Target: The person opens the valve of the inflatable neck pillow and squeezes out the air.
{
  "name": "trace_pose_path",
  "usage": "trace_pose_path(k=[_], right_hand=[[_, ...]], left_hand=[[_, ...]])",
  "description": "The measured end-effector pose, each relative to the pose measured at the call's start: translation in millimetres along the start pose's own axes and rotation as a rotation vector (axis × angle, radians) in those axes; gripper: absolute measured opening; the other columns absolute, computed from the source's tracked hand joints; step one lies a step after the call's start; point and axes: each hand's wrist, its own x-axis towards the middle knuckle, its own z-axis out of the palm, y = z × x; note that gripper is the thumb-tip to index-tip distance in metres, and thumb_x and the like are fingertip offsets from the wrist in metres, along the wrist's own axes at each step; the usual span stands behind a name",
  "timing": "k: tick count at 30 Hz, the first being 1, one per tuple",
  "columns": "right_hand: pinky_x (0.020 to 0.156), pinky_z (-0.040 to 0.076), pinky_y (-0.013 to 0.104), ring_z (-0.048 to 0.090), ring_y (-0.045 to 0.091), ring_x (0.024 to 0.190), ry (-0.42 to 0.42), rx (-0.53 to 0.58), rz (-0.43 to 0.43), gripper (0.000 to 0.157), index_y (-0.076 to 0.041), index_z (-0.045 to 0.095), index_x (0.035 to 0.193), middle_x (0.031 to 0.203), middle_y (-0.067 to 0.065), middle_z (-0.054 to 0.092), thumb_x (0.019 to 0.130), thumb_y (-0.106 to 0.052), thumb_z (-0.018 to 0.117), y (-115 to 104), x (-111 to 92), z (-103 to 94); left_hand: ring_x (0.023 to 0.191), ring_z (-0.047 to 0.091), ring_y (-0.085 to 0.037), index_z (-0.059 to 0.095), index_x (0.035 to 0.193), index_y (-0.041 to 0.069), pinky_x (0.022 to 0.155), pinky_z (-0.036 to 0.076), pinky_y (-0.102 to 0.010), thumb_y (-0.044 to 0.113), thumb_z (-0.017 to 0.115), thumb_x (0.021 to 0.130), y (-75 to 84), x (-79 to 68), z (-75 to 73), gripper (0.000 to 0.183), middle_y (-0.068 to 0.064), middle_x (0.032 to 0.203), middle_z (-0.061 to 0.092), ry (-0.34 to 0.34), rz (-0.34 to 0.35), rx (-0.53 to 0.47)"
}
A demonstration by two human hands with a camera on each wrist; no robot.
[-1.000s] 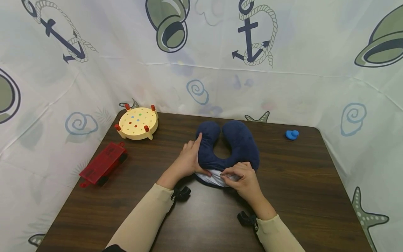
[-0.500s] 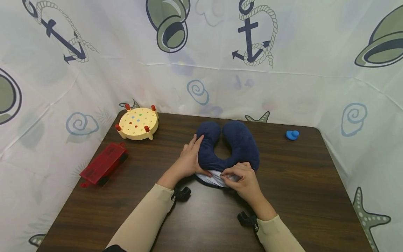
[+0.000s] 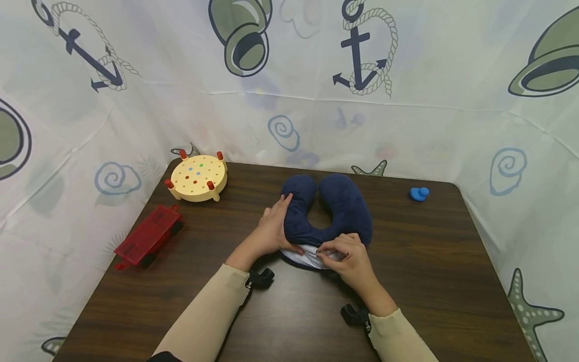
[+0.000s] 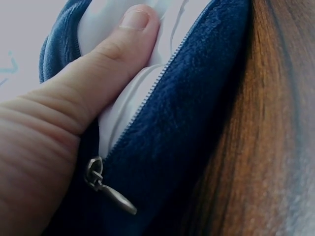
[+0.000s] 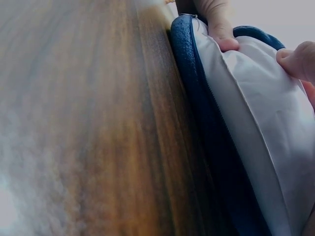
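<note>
A navy U-shaped neck pillow (image 3: 350, 211) lies on the table, its curved end toward me. That end is unzipped, baring a white inner lining (image 3: 305, 257). My left hand (image 3: 270, 232) rests along the pillow's left side, fingers straight, thumb pressed on the lining. In the left wrist view the metal zipper pull (image 4: 118, 199) hangs below that thumb, at the end of the zipper teeth (image 4: 155, 83). My right hand (image 3: 350, 259) pinches at the opening's upper edge between thumb and forefinger. In the right wrist view its thumb (image 5: 298, 61) shows over the lining.
At the table's left edge lies a red translucent toy cart (image 3: 149, 234). Behind it, a round cream dotted toy (image 3: 199, 176) with red pegs stands in the back left corner. A small blue rubber duck (image 3: 419, 194) is at the back right. Patterned cloth (image 3: 312, 130) hangs behind the table.
</note>
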Motion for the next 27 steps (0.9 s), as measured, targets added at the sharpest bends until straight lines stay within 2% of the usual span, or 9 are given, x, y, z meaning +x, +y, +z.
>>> trace_pose_path(k=[5, 14, 17, 23, 27], right_hand=[[0.087, 0.036, 0.028, 0.06, 0.004, 0.072, -0.005, 0.013, -0.011, 0.023, -0.019, 0.085, 0.093, 0.082, -0.011, 0.077, 0.08, -0.004, 0.095, -0.4, 0.5, -0.2], [0.087, 0.036, 0.028, 0.059, 0.003, 0.073, -0.02, 0.01, -0.002, 0.024, -0.022, 0.084, 0.094, 0.082, -0.014, 0.076, 0.081, -0.004, 0.094, 2.4, -0.4, 0.5], [0.087, 0.036, 0.028, 0.06, 0.003, 0.073, -0.021, 0.008, 0.002, 0.024, -0.022, 0.085, 0.094, 0.083, -0.014, 0.076, 0.081, -0.005, 0.094, 2.9, -0.9, 0.7], [0.087, 0.037, 0.028, 0.061, 0.003, 0.074, -0.017, 0.009, 0.016, 0.024, -0.023, 0.085, 0.094, 0.083, -0.013, 0.076, 0.081, -0.005, 0.095, 3.5, -1.5, 0.6], [0.087, 0.037, 0.027, 0.062, 0.004, 0.076, -0.018, 0.012, 0.04, 0.024, -0.024, 0.085, 0.094, 0.083, -0.013, 0.076, 0.082, -0.006, 0.094, 4.4, -1.5, 0.2]], left_hand=[[0.134, 0.04, -0.037, -0.002, 0.175, 0.044, 0.119, 0.037, -0.067, 0.061, 0.109, 0.047, -1.1, 0.3, 2.2, 0.17, -0.009, 0.185, 0.006, 0.0, -0.016, -0.006], [0.136, 0.039, -0.038, -0.001, 0.175, 0.044, 0.119, 0.035, -0.068, 0.06, 0.109, 0.048, -1.7, 0.5, 2.0, 0.169, -0.009, 0.185, 0.007, -0.005, -0.014, -0.021], [0.137, 0.04, -0.038, -0.001, 0.175, 0.042, 0.119, 0.036, -0.067, 0.06, 0.109, 0.049, -2.3, 0.9, 1.9, 0.168, -0.009, 0.185, 0.011, -0.011, -0.01, -0.017], [0.139, 0.042, -0.04, 0.0, 0.177, 0.034, 0.12, 0.038, -0.067, 0.061, 0.109, 0.048, -3.5, 3.8, 1.2, 0.171, -0.009, 0.179, 0.031, 0.003, 0.006, -0.024], [0.136, 0.045, -0.038, 0.001, 0.177, 0.03, 0.119, 0.039, -0.065, 0.061, 0.109, 0.047, -3.1, 5.4, -0.3, 0.172, -0.005, 0.179, 0.033, 0.008, 0.018, -0.033]])
